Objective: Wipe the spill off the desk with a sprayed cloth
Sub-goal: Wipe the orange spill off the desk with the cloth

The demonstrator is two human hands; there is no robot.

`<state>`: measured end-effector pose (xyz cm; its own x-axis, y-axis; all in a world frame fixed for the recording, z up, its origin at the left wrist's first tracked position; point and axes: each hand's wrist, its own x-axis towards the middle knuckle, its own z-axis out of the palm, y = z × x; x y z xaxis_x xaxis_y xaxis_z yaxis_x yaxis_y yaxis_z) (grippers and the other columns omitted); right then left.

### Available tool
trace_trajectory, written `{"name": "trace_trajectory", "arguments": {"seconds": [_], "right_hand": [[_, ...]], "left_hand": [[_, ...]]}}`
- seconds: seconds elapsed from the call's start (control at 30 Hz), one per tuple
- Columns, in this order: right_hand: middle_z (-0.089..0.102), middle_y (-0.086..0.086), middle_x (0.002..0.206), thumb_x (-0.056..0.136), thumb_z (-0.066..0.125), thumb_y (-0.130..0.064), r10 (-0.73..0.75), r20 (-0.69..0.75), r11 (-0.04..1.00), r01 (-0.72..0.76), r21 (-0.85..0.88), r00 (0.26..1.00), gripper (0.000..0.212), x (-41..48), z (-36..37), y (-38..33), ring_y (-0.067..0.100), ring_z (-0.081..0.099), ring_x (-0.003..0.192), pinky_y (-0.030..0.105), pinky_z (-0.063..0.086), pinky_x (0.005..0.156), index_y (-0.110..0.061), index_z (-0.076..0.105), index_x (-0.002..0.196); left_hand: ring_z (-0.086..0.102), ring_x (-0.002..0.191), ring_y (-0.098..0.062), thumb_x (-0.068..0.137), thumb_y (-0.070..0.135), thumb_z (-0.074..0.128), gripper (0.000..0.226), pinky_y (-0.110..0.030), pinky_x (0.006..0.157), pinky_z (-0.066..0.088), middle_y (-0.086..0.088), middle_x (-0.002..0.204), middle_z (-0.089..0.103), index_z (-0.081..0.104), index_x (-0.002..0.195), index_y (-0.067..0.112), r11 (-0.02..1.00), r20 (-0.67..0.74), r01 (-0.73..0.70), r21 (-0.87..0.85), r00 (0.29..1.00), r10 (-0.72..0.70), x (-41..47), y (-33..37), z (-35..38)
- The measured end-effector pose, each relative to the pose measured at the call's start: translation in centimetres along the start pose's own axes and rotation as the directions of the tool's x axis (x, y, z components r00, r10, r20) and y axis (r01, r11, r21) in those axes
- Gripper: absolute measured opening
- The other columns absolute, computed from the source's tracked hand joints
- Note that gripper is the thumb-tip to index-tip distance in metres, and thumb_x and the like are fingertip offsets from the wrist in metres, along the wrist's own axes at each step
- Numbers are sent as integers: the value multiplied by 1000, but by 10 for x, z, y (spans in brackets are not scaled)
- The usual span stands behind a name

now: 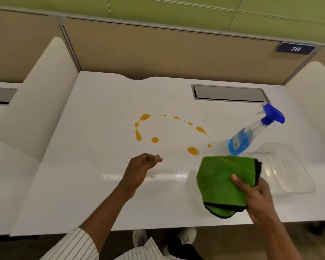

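Head view, looking down on a white desk [94, 194]: nearest the camera, striped sleeve [71, 244] on the left arm and white shoes [186, 234] on the floor under the desk's front edge. Just in from that edge, the right hand [259, 196] grips a folded green cloth [219, 182] w/ black trim, thumb pressed on top, fingers hidden under it; whether the cloth rests on the desk or is held just above it can't be told. Left of the cloth, the left hand [141, 166] hangs over the desk w/ fingers curled loosely in, holding nothing. Right of the cloth, a clear plastic container [287, 169] sits near the desk's right side. Beyond the cloth and to its left, the spill [169, 134]: orange drops and blobs in a rough ring at mid-desk, the nearest blob just past the cloth's far corner, not touching it. Beyond the cloth on its right, a spray bottle [251, 132] w/ blue liquid and blue trigger head, appearing to lean right in the wide-angle lens, close to the container. Farther back, a grey cable flap [229, 93] set in the desk, then a tan partition [158, 51] w/ a sign [295, 48] reading 248 at its top right.
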<state>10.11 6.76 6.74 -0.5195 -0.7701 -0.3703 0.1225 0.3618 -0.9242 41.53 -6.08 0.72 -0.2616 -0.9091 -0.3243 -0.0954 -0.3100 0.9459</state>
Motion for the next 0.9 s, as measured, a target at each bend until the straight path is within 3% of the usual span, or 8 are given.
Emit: {"name": "trace_trajectory", "arguments": {"seconds": [0.07,0.1,0.23,0.3,0.43,0.53,0.73,0.9], "right_hand": [[81,0,105,89,78,-16,-96,-101,985,80,-156,990,38,0,-2,-8,30,72,108,49,56,97,-15,69,126],[78,-4,104,92,76,-15,-157,-129,959,120,-256,979,38,0,-1,-12,29,70,106,46,54,96,-14,67,129],[71,14,96,98,69,-13,-382,-53,654,229,-721,923,33,10,19,4,41,71,93,43,56,80,-3,63,129],[74,17,113,98,65,-6,-349,46,504,228,-833,936,42,20,38,28,40,72,101,46,59,86,-11,60,139],[63,15,146,84,60,9,-189,253,407,310,-859,949,68,26,85,84,37,60,133,47,47,111,-18,57,147],[36,16,168,86,63,0,-159,331,234,361,-903,930,73,25,110,125,39,29,158,56,26,128,-20,49,155],[16,10,174,91,69,-22,-206,477,63,498,-865,855,84,61,111,143,37,11,162,65,22,126,-29,28,164],[0,6,177,107,44,-45,-169,342,97,361,-928,924,68,125,105,111,32,-6,164,65,5,129,-36,12,166]], "left_hand": [[68,123,-4,93,44,82,22,-40,116,50,14,120,80,79,106,27,963,-114,-17,267,992,49,-7,-26,-14],[66,126,-7,90,45,84,28,-38,113,50,15,127,75,76,112,29,932,-156,-33,361,983,95,-12,-41,-19],[43,155,-29,86,71,74,86,-49,127,37,-7,166,47,55,150,16,747,-223,-11,664,951,213,-28,-102,-33],[21,166,-33,84,82,55,110,-51,131,23,-15,178,23,38,163,7,646,-248,57,761,946,209,-34,-121,-36],[-1,169,-31,86,86,43,121,-50,134,13,-17,182,-3,19,169,2,524,-188,40,851,955,231,-42,-137,-43],[-8,169,-28,87,88,39,122,-49,136,10,-15,181,-10,16,170,2,493,-164,43,869,965,205,-43,-139,-45],[-14,168,-26,87,96,20,125,-46,136,8,-12,181,-17,10,171,5,460,-155,52,886,970,189,-43,-142,-44],[-11,169,-28,89,94,22,123,-34,134,-9,-13,181,-13,14,171,3,428,-156,51,902,964,214,-41,-145,-42]]}}
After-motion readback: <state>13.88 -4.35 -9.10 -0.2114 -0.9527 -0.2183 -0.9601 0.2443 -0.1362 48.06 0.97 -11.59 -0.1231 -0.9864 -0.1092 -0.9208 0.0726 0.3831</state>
